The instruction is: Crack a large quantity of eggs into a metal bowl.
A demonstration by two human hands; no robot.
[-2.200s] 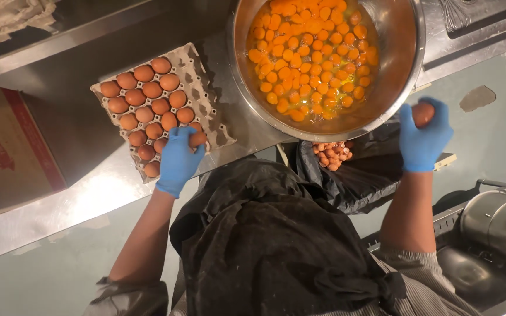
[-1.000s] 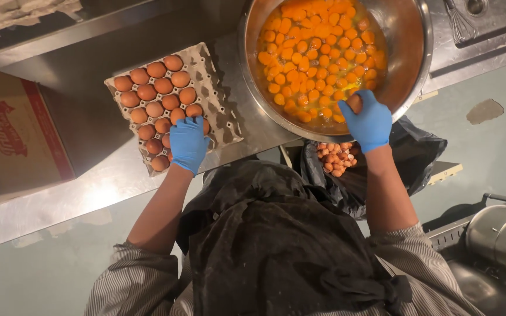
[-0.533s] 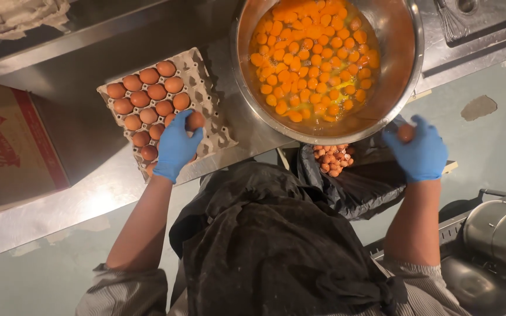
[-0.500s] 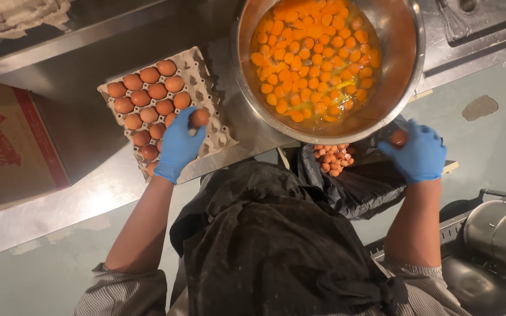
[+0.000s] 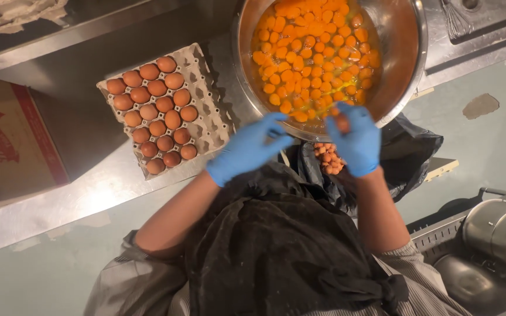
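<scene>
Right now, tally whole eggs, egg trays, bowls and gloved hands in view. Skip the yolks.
Brown eggs in the tray: 22
Egg in the right hand: 1
Egg tray: 1
Metal bowl: 1
Gloved hands: 2, left hand and right hand
Total: 27

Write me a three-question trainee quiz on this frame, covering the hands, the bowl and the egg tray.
1. True or false: both gloved hands are at the near rim of the metal bowl.
2. What fills the bowl? A) flour B) many egg yolks C) water only
3. On which side of the bowl does the egg tray sit, in the picture?

Key:
1. True: left hand and right hand meet there, the right holding an egg.
2. B, egg yolks.
3. Left.
</scene>
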